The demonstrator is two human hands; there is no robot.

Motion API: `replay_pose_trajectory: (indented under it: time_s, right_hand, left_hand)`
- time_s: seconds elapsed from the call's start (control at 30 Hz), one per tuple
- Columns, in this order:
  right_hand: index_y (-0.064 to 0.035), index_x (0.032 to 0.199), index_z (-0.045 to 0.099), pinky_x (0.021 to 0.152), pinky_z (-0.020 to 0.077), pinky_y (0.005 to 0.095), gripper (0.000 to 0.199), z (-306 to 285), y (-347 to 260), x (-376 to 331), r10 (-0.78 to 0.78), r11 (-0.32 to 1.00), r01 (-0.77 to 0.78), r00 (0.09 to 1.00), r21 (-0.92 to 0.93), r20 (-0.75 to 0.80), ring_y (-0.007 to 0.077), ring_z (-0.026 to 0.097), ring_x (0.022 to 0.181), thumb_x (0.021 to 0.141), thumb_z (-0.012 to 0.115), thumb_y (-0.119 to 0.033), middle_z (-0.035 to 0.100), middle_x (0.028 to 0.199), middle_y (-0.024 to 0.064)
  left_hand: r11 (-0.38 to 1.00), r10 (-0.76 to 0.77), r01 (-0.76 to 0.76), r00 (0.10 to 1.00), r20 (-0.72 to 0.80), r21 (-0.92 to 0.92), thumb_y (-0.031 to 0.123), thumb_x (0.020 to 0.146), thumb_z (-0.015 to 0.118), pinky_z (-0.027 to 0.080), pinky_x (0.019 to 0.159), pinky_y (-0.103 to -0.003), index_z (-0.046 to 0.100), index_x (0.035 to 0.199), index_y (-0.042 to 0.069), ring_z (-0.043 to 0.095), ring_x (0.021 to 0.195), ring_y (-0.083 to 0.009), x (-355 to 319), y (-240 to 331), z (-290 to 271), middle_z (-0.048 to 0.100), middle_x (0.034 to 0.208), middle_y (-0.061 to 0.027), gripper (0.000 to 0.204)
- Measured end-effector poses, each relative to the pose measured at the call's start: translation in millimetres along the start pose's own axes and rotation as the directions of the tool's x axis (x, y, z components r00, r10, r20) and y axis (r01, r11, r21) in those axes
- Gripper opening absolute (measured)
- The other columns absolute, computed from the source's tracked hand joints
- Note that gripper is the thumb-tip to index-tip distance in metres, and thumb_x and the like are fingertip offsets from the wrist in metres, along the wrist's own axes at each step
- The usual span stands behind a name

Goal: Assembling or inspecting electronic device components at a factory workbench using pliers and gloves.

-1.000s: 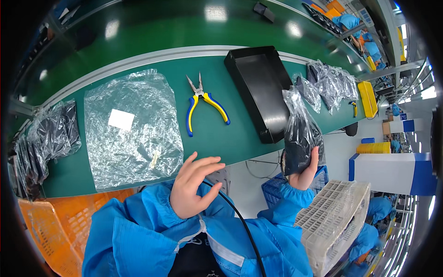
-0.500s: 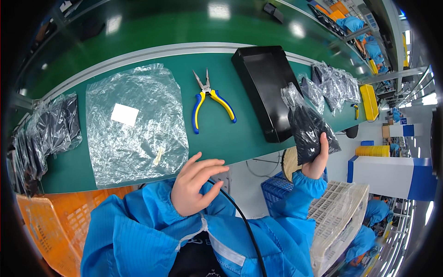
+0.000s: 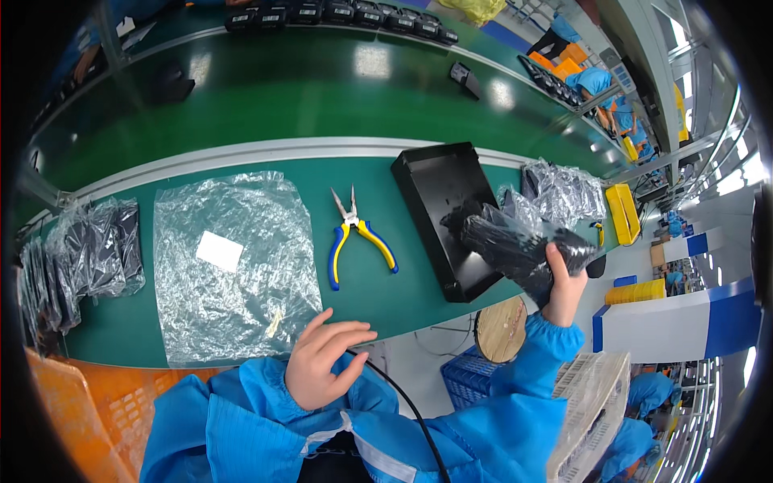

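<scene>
Right hand (image 3: 564,290) grips our bagged black part (image 3: 515,245), long axis pointing upper-left | left hand (image 3: 322,358) open, empty | bag contents unclear

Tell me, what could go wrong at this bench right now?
The right hand holds the bagged black parts out past the table's front edge, above the black tray; if the grip slipped, the bag might drop to the floor. The pliers lie with their points up the table, near the empty left hand, so a careless reach could catch them.
</scene>
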State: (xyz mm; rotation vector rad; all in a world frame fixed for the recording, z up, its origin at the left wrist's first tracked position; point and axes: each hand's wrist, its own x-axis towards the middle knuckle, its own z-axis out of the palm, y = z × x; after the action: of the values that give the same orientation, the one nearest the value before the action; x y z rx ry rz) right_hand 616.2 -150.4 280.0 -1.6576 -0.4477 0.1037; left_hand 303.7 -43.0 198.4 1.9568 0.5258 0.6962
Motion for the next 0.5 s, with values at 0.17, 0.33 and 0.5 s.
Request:
replay_pose_trajectory:
  time_s: [0.17, 0.33, 0.5]
  right_hand:
    - [0.0012, 0.090, 0.061, 0.066, 0.0439, 0.0236, 0.024, 18.1, -19.1, 22.0, -0.022, 1.000, 0.023, 0.999, -0.013, 0.046, 0.0115, 0.057, 0.072, 0.071, 0.072, -0.008, 0.062, 0.084, 0.0039]
    - [0.0029, 0.093, 0.059, 0.064, 0.0475, 0.0256, 0.023, 24.5, -16.7, 34.2, -0.047, 0.998, 0.049, 0.997, -0.042, 0.067, 0.0155, 0.060, 0.071, 0.075, 0.067, -0.010, 0.064, 0.087, 0.0096]
    - [0.0025, 0.095, 0.058, 0.060, 0.0486, 0.0250, 0.024, 31.6, -34.6, 35.8, 0.026, 0.998, -0.018, 0.988, -0.055, 0.149, 0.0146, 0.060, 0.069, 0.077, 0.066, -0.010, 0.064, 0.086, 0.0096]
  left_hand:
    - [1.000, 0.016, -0.015, 0.999, -0.042, 0.018, 0.005, 0.073, 0.063, 0.037, 0.095, -0.047, 0.062, 0.098, 0.008, 0.058, 0.096, -0.0250, 4.1, -2.8, -8.4, 0.061, 0.101, -0.0086, 0.025]
    - [1.000, 0.006, -0.005, 0.999, -0.044, 0.023, 0.004, 0.073, 0.063, 0.037, 0.095, -0.047, 0.062, 0.098, 0.008, 0.058, 0.096, -0.0257, 6.0, -7.7, -9.9, 0.061, 0.101, -0.0091, 0.026]
    - [1.000, -0.016, 0.017, 0.999, -0.040, 0.020, 0.005, 0.074, 0.062, 0.036, 0.096, -0.047, 0.061, 0.099, 0.007, 0.058, 0.096, -0.0257, 6.6, -10.5, -15.1, 0.061, 0.102, -0.0095, 0.025]
